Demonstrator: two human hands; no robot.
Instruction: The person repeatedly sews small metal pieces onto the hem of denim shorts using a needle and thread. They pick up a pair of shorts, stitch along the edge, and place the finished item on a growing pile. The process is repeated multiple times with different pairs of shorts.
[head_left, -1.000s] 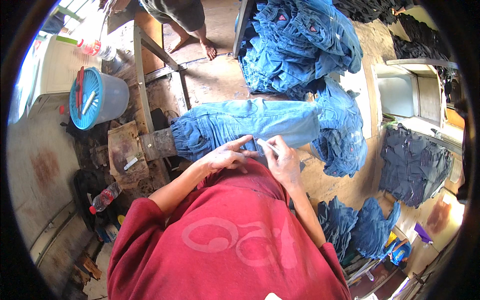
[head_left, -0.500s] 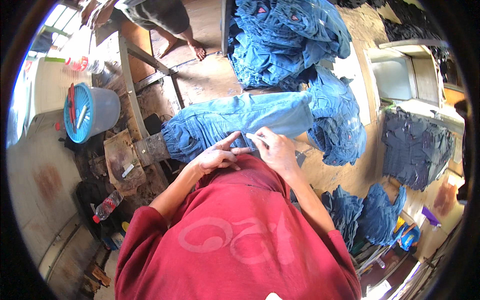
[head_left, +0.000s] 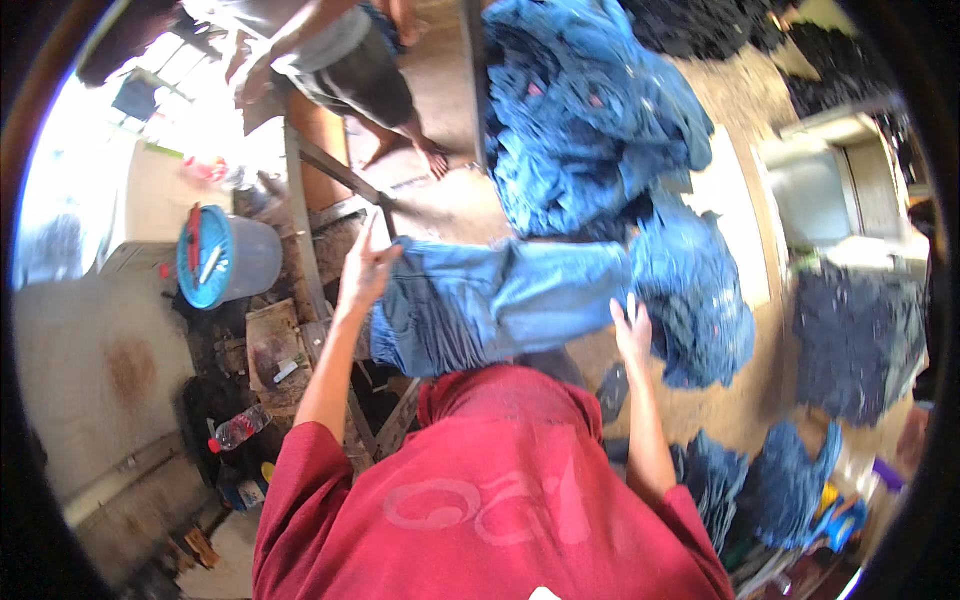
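Note:
A pale blue denim garment [head_left: 550,290] with a gathered elastic waistband [head_left: 405,325] stretches across in front of me. My left hand [head_left: 368,270] grips its far left corner by the waistband, the thumb pointing up. At the right end of the cloth, my right hand [head_left: 632,332] rests against the edge with its fingers spread. Whether a white stick is still in the right hand cannot be made out. Most of whatever lies beneath the garment is hidden.
Denim heaps [head_left: 590,130] rise beyond the garment, with another denim pile [head_left: 695,290] to the right. Left are a lidded bucket [head_left: 240,255], a metal frame [head_left: 335,165], a bottle [head_left: 240,428] and a white stick [head_left: 286,371]. Another person's legs [head_left: 385,120] are at the far left.
My hands have parted from the middle, one to each end of the garment. The waistband has shifted right and the cloth lies differently. The white stick in my right hand no longer shows.

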